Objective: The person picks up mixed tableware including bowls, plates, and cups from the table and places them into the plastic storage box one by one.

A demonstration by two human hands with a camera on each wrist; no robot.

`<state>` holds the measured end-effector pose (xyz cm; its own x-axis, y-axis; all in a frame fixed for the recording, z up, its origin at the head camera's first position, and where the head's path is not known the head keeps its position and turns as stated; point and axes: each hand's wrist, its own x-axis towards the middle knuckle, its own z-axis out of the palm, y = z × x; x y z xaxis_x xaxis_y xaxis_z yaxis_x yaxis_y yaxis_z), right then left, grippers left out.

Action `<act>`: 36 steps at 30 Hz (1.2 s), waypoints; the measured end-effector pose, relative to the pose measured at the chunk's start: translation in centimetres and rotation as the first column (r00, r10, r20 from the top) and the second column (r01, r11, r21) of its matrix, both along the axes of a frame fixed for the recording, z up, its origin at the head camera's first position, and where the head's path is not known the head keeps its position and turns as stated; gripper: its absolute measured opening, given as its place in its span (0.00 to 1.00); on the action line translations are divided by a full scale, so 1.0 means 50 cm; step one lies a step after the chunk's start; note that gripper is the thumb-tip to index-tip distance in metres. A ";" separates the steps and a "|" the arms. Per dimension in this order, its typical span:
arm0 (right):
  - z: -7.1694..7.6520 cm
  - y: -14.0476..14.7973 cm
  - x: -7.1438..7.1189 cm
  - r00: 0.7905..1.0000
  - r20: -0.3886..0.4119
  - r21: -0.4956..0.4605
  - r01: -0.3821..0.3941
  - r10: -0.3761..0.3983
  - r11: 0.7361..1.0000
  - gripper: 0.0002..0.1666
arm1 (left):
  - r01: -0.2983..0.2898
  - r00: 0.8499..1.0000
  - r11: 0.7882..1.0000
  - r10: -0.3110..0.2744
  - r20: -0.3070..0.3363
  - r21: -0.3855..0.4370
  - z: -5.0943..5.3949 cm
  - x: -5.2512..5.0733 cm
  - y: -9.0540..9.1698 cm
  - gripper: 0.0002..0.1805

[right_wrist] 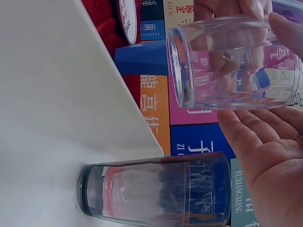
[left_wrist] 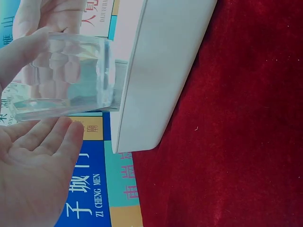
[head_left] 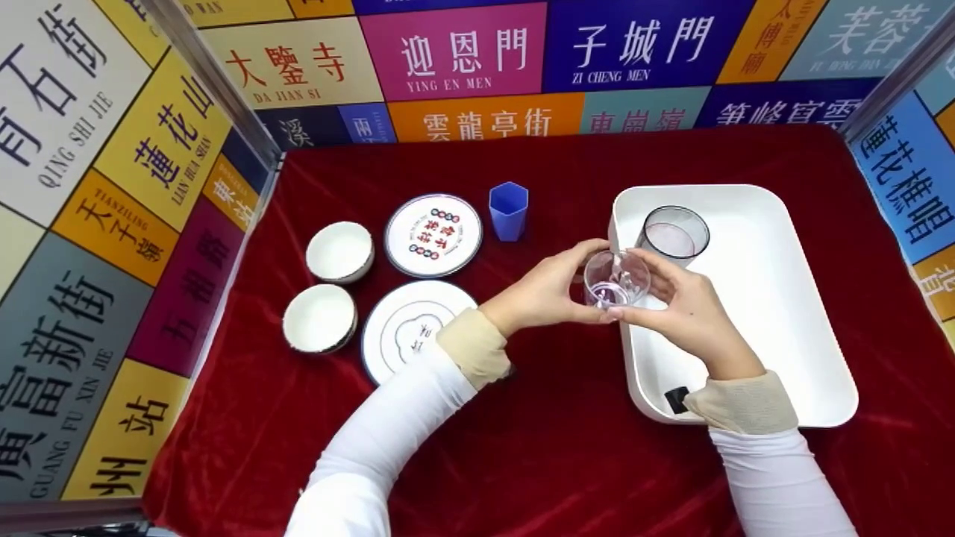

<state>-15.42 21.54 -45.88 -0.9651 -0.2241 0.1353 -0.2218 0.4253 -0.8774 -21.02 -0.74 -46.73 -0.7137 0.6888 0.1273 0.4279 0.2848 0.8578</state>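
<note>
A clear, see-through cup (head_left: 616, 279) is held up between both hands, over the left edge of the white tray (head_left: 783, 313). My left hand (head_left: 539, 292) grips its left side between thumb and fingers. From the other side, my right hand (head_left: 690, 309) holds it the same way, and the thumbs come close together at the near side. The right wrist view shows the cup (right_wrist: 232, 64) with fingers of both hands on it. Inside the tray stands a dark-tinted glass (head_left: 675, 235), just beyond the right hand; a reddish ring shows near its base (right_wrist: 111, 189).
Left of the hands, a blue six-sided cup (head_left: 509, 212) stands beside a plate with red characters (head_left: 433, 235). A second plate (head_left: 384, 328) lies partly under the left forearm. Two white bowls (head_left: 339, 252) are further left. Panels with printed characters (head_left: 462, 56) border the red cloth (head_left: 552, 447).
</note>
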 end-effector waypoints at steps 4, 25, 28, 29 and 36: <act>0.007 0.009 0.000 1.000 0.005 -0.007 0.022 -0.022 1.000 0.49 | -0.001 1.000 1.000 0.001 -0.005 -0.028 -0.008 0.001 0.007 0.44; 0.056 0.056 0.002 0.992 -0.023 -0.024 0.124 -0.124 0.992 0.48 | 0.035 0.927 0.902 -0.191 -0.324 -0.430 -0.050 0.014 0.051 0.26; 0.062 0.061 0.001 0.989 -0.016 -0.036 0.143 -0.144 0.989 0.47 | 0.059 0.882 0.881 -0.266 -0.389 -0.469 -0.049 0.019 0.057 0.25; 0.064 0.062 0.001 0.989 -0.017 -0.037 0.149 -0.150 0.988 0.47 | 0.068 0.870 0.875 -0.287 -0.400 -0.480 -0.048 0.021 0.060 0.25; 0.074 0.068 -0.010 0.981 -0.034 -0.031 0.190 -0.191 0.981 0.45 | 0.124 0.797 0.828 -0.412 -0.442 -0.547 -0.045 0.029 0.079 0.24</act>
<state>-15.90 24.93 -42.18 -0.9840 -0.0326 0.1749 -0.1713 0.4386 -0.8822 -19.57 3.19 -48.97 -0.4080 0.9125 0.0288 0.8834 0.3866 0.2651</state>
